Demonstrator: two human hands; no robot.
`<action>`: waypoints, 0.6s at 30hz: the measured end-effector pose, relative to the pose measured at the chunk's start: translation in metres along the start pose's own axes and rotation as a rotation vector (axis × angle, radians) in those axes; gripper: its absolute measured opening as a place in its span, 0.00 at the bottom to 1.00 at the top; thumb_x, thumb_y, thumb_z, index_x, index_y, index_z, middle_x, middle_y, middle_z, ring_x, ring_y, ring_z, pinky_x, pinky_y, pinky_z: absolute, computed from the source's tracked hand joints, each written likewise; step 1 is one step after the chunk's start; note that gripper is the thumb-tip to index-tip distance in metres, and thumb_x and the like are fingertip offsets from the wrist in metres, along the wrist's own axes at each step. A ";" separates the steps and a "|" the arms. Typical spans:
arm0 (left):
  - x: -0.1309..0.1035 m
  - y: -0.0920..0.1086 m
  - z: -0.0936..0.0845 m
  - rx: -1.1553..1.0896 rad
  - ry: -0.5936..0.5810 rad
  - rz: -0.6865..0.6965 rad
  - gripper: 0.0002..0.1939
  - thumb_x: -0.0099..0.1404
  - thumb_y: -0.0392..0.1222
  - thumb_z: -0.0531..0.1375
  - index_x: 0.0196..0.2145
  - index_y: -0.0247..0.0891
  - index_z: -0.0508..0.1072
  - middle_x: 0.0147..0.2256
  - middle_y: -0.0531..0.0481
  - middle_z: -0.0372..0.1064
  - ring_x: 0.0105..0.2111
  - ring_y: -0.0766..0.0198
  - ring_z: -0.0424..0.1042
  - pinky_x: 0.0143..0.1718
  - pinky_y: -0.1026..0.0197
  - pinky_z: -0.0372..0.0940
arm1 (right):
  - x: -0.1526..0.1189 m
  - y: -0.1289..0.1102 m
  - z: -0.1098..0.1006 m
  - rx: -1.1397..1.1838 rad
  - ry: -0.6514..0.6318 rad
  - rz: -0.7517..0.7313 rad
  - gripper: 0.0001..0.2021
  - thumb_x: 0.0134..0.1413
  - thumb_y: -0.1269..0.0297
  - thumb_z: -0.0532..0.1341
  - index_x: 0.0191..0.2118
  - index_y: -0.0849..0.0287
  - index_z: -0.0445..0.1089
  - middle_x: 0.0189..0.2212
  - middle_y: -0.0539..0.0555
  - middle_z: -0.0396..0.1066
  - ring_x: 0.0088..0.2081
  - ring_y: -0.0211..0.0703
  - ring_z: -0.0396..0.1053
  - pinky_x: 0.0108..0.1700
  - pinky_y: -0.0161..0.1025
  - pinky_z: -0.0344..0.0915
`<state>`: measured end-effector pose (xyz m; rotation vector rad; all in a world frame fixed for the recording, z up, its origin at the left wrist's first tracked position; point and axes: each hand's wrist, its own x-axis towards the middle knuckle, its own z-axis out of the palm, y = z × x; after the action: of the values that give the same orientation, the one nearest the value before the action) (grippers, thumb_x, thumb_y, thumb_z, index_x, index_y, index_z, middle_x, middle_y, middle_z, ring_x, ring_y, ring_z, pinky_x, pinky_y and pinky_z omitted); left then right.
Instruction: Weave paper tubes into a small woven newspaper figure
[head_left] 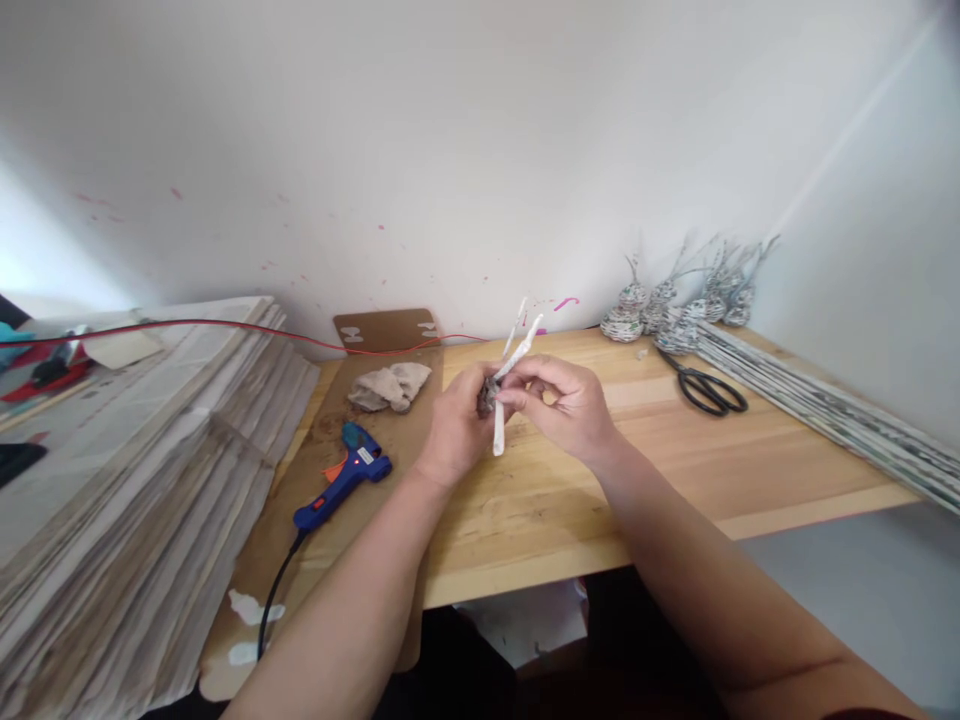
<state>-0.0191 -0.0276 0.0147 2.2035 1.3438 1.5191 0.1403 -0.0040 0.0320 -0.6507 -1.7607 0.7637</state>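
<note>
Over the middle of the wooden table, my left hand [459, 415] is closed around a small bundle of rolled paper tubes [489, 392], grey and printed where it shows between the fingers. White paper strips [519, 345] stick up from the bundle, and a white tube end [499, 430] points down below it. The fingertips of my right hand [562, 400] pinch one of the strips close to the bundle. Fingers hide most of the piece, so its full shape cannot be made out.
A blue glue gun [341, 485] and a crumpled cloth [390, 387] lie on brown cardboard [375, 530]. Tall paper stacks [202, 480] stand left. Black scissors [709, 390], several woven paper gourds [624, 318] and long paper tubes [810, 400] lie right on the wooden table [660, 440].
</note>
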 end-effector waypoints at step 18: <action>-0.002 0.000 0.002 0.041 0.008 0.075 0.09 0.65 0.39 0.63 0.43 0.39 0.70 0.35 0.53 0.73 0.32 0.67 0.70 0.34 0.67 0.62 | -0.007 -0.009 0.007 0.022 0.149 -0.079 0.07 0.60 0.62 0.65 0.33 0.57 0.69 0.25 0.48 0.71 0.24 0.34 0.66 0.26 0.34 0.62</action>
<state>-0.0172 -0.0283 0.0125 2.3002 1.3201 1.5401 0.1353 -0.0168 0.0331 -0.6037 -1.6300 0.6628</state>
